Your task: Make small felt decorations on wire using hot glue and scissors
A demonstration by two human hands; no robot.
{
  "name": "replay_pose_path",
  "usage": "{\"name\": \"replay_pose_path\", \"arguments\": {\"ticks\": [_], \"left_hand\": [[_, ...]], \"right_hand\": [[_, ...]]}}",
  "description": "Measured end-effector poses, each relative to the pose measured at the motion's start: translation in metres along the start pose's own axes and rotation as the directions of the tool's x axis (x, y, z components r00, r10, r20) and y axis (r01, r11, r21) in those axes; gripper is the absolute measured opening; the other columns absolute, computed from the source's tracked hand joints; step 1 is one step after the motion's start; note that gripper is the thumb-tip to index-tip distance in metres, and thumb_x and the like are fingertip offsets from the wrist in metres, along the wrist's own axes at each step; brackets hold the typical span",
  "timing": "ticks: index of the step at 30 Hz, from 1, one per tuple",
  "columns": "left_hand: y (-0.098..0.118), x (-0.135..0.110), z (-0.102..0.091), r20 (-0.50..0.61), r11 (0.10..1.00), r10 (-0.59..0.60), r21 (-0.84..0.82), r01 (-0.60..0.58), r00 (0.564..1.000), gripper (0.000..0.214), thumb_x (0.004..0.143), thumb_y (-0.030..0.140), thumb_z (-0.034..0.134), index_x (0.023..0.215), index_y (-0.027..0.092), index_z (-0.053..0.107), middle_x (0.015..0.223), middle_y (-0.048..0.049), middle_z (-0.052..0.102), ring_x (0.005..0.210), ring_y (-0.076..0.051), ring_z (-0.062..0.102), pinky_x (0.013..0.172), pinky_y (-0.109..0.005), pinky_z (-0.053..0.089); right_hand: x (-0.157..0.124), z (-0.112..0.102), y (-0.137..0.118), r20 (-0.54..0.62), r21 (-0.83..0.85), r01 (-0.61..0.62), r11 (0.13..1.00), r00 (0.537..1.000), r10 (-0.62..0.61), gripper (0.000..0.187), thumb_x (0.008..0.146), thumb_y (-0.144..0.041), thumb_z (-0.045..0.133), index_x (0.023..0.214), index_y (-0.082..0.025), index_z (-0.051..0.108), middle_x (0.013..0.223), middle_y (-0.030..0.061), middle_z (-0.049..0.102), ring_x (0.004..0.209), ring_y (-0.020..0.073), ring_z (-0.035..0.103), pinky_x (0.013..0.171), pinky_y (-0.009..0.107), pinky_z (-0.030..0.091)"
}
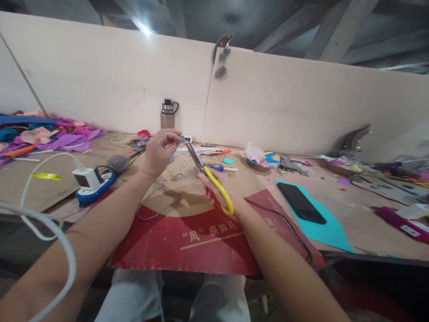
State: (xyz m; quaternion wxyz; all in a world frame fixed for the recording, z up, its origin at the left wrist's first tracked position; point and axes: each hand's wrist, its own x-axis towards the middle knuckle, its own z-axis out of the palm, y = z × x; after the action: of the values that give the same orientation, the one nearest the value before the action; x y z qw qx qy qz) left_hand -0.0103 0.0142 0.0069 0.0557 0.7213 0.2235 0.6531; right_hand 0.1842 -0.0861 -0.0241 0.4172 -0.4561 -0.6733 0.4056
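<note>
Just above the middle of the frame, the left hand (161, 151) pinches a small grey piece (182, 139) between thumb and fingertips, pressed together. At centre, the right hand (228, 182) is closed around the yellow handle of the scissors (193, 154), their blade tips by that piece; I cannot tell whether the blades touch it.

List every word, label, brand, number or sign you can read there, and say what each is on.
“风” 疾如马: red-and-tan board.
Same board, farther right: more pale lettering, too blurred to read.
Yellow cable tag: dark marks, too blurred to read.
Brown cardboard at left: faint print, too small to read.
</note>
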Motion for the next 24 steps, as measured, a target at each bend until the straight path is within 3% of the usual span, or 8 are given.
{"name": "replay_pose_path", "arguments": {"ticks": [24], "left_hand": [[0.0093,-0.0021,0.0006,0.030,0.986,0.054,0.157,-0.058,0.998,0.013,0.075,0.007,0.058,0.079,0.018,0.062,0.093,-0.0046,0.066,0.091,-0.015,0.061,0.082,-0.030,0.049]], "right_hand": [[0.0010,0.0022,0.0005,-0.052,-0.047,-0.031,0.998,0.998,0.028,0.042,0.078,-0.062,0.052,0.082,-0.021,0.052,0.047,-0.0057,0.050,0.034,0.0072,0.042,0.028,0.016,0.035]]}}
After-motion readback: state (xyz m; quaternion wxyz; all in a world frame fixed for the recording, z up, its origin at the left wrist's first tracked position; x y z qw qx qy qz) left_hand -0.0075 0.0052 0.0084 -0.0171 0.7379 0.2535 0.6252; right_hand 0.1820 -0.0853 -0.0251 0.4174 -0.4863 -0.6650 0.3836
